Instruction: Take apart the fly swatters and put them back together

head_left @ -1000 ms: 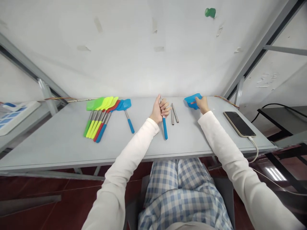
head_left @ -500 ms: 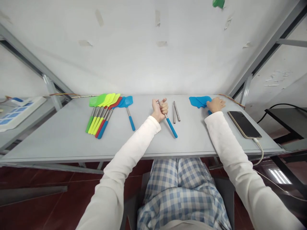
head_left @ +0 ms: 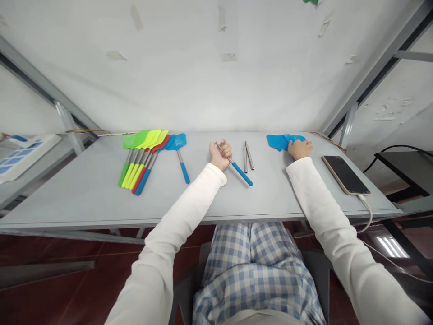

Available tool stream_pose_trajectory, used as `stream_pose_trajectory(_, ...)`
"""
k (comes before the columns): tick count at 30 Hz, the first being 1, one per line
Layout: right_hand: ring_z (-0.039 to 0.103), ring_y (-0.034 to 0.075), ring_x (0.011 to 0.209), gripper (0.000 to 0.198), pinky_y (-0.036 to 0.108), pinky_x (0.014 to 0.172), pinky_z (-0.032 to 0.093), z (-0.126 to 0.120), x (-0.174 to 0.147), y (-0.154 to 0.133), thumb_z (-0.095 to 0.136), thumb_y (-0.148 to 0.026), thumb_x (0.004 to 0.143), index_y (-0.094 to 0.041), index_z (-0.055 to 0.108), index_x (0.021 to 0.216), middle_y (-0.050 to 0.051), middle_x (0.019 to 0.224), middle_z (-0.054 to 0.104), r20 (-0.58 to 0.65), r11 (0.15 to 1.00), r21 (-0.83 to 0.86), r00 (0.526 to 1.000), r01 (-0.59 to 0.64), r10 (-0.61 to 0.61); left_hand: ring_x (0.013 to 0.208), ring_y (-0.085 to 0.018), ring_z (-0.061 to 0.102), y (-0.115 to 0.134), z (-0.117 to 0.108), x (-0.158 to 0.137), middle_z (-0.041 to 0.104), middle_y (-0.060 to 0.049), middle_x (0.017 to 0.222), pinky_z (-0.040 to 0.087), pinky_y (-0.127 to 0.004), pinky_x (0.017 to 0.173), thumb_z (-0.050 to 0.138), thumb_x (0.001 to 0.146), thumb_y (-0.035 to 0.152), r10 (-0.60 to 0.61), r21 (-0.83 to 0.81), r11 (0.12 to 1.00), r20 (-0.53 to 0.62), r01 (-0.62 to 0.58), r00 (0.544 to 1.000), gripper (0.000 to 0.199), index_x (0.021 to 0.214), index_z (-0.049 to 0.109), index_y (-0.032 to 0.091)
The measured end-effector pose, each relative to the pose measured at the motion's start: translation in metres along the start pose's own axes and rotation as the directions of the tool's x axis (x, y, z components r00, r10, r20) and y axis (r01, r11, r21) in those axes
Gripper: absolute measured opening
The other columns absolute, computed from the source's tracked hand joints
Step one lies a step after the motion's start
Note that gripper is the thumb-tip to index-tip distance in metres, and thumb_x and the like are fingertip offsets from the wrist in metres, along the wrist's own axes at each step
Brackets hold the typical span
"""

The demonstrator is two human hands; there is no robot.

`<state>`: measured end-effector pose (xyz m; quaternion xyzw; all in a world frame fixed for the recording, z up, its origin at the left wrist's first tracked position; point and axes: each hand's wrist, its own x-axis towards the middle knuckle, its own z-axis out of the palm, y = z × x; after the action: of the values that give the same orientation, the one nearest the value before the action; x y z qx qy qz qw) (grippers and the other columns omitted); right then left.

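Note:
My left hand (head_left: 221, 154) is closed around a metal rod with a blue handle (head_left: 242, 174), whose grip end slants down to the right. No swatter head shows on this rod. To its right, two bare metal rods (head_left: 249, 156) lie on the table, meeting at their far ends. Over at the right, my right hand (head_left: 299, 149) is closed with its fingers curled at the edge of a blue fly swatter head (head_left: 294, 137). Another blue swatter head (head_left: 275, 141) lies flat beside it. The hand partly covers the nearer piece.
Several fly swatters (head_left: 145, 153) in green, yellow, red and blue lie fanned at the left, with a single blue swatter (head_left: 182, 158) beside them. A phone (head_left: 345, 174) with a charging cable (head_left: 367, 210) lies near the table's right edge. Behind stands a white wall (head_left: 189, 90).
My right hand has gone from spread fingers to curled ones, shifting slightly left at the blue swatter head. The blue-handled rod in my left hand has tilted a little flatter.

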<state>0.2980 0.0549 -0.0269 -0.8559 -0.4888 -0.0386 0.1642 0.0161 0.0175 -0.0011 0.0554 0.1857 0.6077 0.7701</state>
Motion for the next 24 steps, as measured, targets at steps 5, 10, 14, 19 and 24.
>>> stream_pose_trajectory(5,0.045,0.033,0.117,0.042,0.050,0.095,0.032,-0.010,-0.015,-0.023,0.032,-0.030,0.095,-0.007,0.062,0.113,0.025,0.123,0.055,-0.085,0.910,0.175,0.927,0.375,-0.365,0.031,-0.003,0.014,0.003,-0.001,0.002,0.012,0.009,0.044,0.011,-0.016,0.031,0.031,0.095,0.047,0.141,-0.004,0.990,-0.001,-0.141,0.990,0.048,0.056,0.034,0.019)
stream_pose_trajectory(10,0.052,0.022,0.091,0.042,0.036,0.087,0.038,-0.023,-0.067,-0.059,0.031,-0.040,0.097,-0.015,0.065,0.097,0.011,0.095,0.064,-0.202,0.251,0.398,0.352,0.882,-0.914,0.033,-0.003,0.015,0.011,-0.003,0.004,0.014,0.009,0.043,0.014,-0.017,0.032,0.037,0.092,0.055,0.288,0.028,0.957,-0.018,-0.288,0.957,0.054,0.053,0.028,0.019)
stream_pose_trajectory(14,0.052,0.021,0.084,0.040,0.034,0.082,0.037,-0.021,-0.097,-0.073,0.044,-0.050,0.092,-0.016,0.064,0.096,0.008,0.087,0.064,-0.208,0.061,0.361,0.145,0.930,-0.967,0.033,-0.003,0.016,0.015,-0.004,0.004,0.014,0.008,0.041,0.016,-0.018,0.033,0.040,0.091,0.055,0.401,-0.012,0.916,-0.026,-0.402,0.916,0.057,0.051,0.022,0.019)
stream_pose_trajectory(19,0.052,0.022,0.082,0.037,0.034,0.077,0.036,-0.012,-0.095,-0.073,0.039,-0.042,0.095,-0.015,0.065,0.097,0.011,0.084,0.065,-0.200,0.156,0.224,0.202,0.962,-0.959,0.034,-0.004,0.019,0.013,-0.001,0.003,0.016,0.008,0.042,0.022,-0.019,0.036,0.046,0.090,0.053,0.471,0.013,0.882,-0.011,-0.471,0.882,0.058,0.051,0.022,0.019)
stream_pose_trajectory(24,0.053,0.025,0.083,0.041,0.036,0.075,0.035,-0.006,-0.080,-0.066,0.027,-0.035,0.099,-0.014,0.062,0.106,0.014,0.092,0.065,-0.265,0.407,0.202,0.450,0.891,-0.853,0.042,-0.004,0.035,0.000,0.008,0.004,0.029,0.007,0.048,0.039,-0.019,0.053,0.054,0.087,0.053,0.386,0.075,0.920,0.012,-0.386,0.922,0.053,0.053,0.032,0.019)
